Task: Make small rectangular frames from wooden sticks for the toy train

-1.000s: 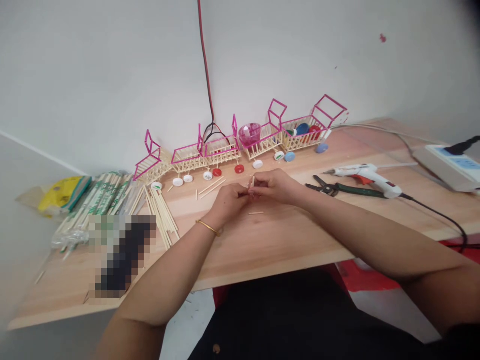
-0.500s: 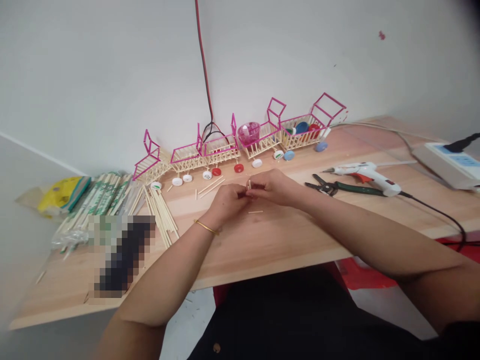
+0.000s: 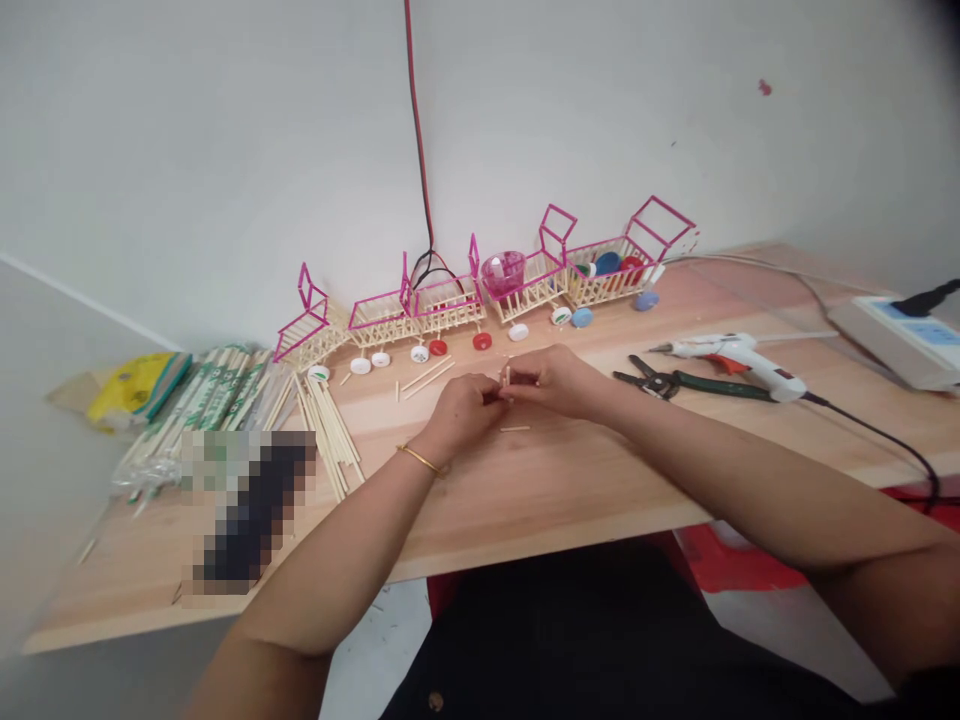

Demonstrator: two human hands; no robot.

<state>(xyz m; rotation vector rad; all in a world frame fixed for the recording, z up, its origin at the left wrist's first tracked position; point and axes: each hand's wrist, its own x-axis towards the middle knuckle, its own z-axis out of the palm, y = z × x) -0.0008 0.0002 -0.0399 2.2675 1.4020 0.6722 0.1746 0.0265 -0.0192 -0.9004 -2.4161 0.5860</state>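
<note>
Over the middle of the table, my left hand (image 3: 466,408) and my right hand (image 3: 556,382) meet at their fingertips, both with closed fingers. A short wooden stick (image 3: 508,376) stands upright in the pinch between them; its lower end is hidden by the fingers. Just below my hands, another short stick (image 3: 515,429) lies flat. Beyond my left hand are two longer sticks (image 3: 427,378) and a short cut piece (image 3: 397,391). Small stick-built carts (image 3: 529,290) with magenta rims and bottle-cap wheels stand in a row behind my hands.
On the right lie green-handled pliers (image 3: 720,388), a white glue gun (image 3: 761,365) with its cord, and a power strip (image 3: 892,340). To the left are loose sticks (image 3: 330,440), wrapped stick bundles (image 3: 202,395) and a blurred dark object (image 3: 255,515). The wall rises behind the carts.
The view has shifted slightly, so everything sits a little lower and to the right. Both hands stay together around the short stick, with only slight movement of the fingers.
</note>
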